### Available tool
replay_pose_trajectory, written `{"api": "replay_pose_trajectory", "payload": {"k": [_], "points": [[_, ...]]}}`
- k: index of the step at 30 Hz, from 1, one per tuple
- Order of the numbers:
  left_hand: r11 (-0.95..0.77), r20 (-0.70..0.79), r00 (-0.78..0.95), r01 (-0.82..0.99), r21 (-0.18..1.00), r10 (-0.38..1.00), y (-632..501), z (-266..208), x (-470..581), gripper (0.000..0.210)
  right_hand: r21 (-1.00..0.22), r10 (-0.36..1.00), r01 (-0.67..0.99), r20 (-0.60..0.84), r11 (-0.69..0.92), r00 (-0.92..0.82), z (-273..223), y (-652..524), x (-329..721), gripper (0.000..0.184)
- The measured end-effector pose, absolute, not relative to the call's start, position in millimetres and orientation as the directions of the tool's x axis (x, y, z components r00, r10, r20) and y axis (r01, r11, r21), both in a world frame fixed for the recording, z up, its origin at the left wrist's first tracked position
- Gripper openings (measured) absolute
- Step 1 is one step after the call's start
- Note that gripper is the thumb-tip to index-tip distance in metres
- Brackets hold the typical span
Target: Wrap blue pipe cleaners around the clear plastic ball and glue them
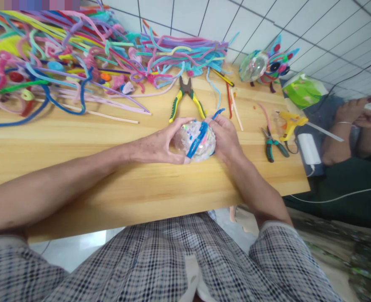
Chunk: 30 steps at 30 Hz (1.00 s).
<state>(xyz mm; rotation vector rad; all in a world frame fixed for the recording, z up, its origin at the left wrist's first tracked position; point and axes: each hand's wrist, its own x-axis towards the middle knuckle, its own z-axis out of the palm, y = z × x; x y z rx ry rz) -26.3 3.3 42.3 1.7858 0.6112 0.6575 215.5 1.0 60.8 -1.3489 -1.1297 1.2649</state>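
Observation:
Between my two hands is a clear plastic ball [205,147] filled with shiny, colourful bits. A blue pipe cleaner [197,140] runs slantwise across its front, and a loose end sticks up past my right fingers. My left hand [173,144] wraps the ball's left side, thumb low and fingers over the top. At the upper right of the ball, my right hand [225,136] has its fingers closed on the pipe cleaner and against the ball. Just beyond lie yellow-and-green pliers [187,98] with their handles spread toward me.
Heaped pipe cleaners [78,63] cover the back left. A decorated clear-bodied figure [264,67] stands at the back right. Near the right edge are a yellow glue gun [291,124], small green-handled pliers [274,147] and a white box [309,149]. Another person's hands [355,112] rest at far right.

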Motion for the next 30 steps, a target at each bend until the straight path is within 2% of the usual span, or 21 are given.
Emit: {"api": "replay_pose_trajectory", "payload": {"k": [4, 8, 13, 23, 30], "points": [[-0.050, 0.038, 0.773, -0.009, 0.999, 0.633, 4.7, 42.3, -29.0, 0.101, -0.989, 0.989, 0.043, -0.137, -0.139, 0.049, 60.3, 3.1, 215.6, 0.056], [0.049, 0.033, 0.782, -0.081, 0.996, 0.622, 3.5, 47.0, -26.9, 0.101, -0.988, 0.989, 0.059, -0.143, -0.145, 0.042, 60.2, 3.8, 215.0, 0.054], [0.080, 0.016, 0.772, -0.086, 0.993, 0.636, 1.7, 52.5, -22.0, 0.103, -0.988, 0.987, 0.011, -0.154, -0.155, 0.054, 59.4, 4.1, 213.0, 0.056], [0.025, 0.033, 0.732, -0.069, 0.997, 0.680, -0.9, 52.4, -19.0, 0.098, -0.987, 0.989, 0.053, -0.148, -0.149, 0.032, 56.6, 5.7, 211.8, 0.056], [0.088, -0.096, 0.680, 0.047, 0.995, 0.727, 0.2, 58.0, -20.1, 0.072, -0.987, 0.995, 0.125, -0.090, -0.096, 0.047, 56.4, 7.4, 220.9, 0.053]]}}
